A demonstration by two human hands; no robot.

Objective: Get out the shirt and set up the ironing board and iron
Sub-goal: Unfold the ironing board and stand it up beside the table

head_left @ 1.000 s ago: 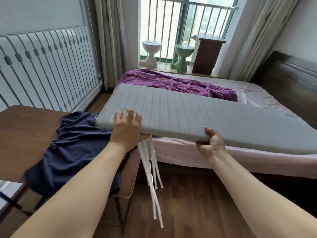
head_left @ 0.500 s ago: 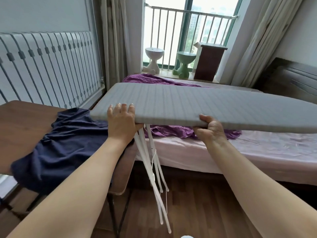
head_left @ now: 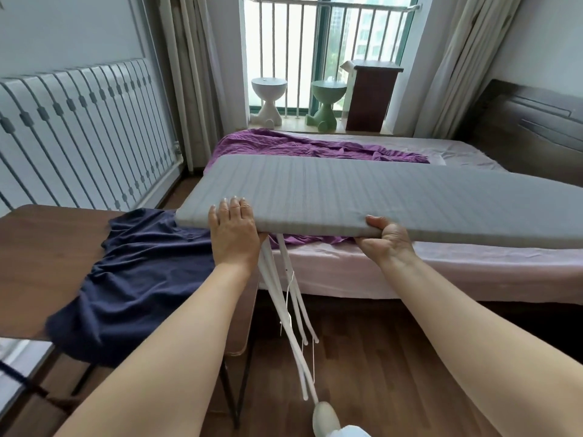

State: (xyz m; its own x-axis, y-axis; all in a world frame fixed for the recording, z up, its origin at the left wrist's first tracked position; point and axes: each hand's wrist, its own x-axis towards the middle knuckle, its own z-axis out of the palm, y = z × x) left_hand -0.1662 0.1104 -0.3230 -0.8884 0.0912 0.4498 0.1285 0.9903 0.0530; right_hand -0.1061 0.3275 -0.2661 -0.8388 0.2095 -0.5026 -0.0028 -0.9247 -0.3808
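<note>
I hold a grey padded ironing board point(head_left: 362, 190) level in the air above the near edge of the bed. My left hand point(head_left: 235, 230) grips its near edge by the blunt left end, fingers on top. My right hand point(head_left: 386, 236) grips the same edge further right, thumb on top and fingers underneath. White metal legs point(head_left: 290, 313) hang down slanted from under the board toward the floor. A dark navy shirt point(head_left: 135, 275) lies spread and crumpled on the brown table point(head_left: 41, 257) at the left, partly under the board's end. No iron is in view.
A bed point(head_left: 441, 269) with a pink sheet and a crumpled purple blanket point(head_left: 315, 145) lies behind the board. A white radiator cover point(head_left: 79, 130) lines the left wall. Two small stools and a brown cabinet point(head_left: 370, 96) stand by the window. Wooden floor lies below.
The board has risen off the bed and levelled, then come slightly lower and closer to me. Its legs hang further out. Both hands keep the same grip.
</note>
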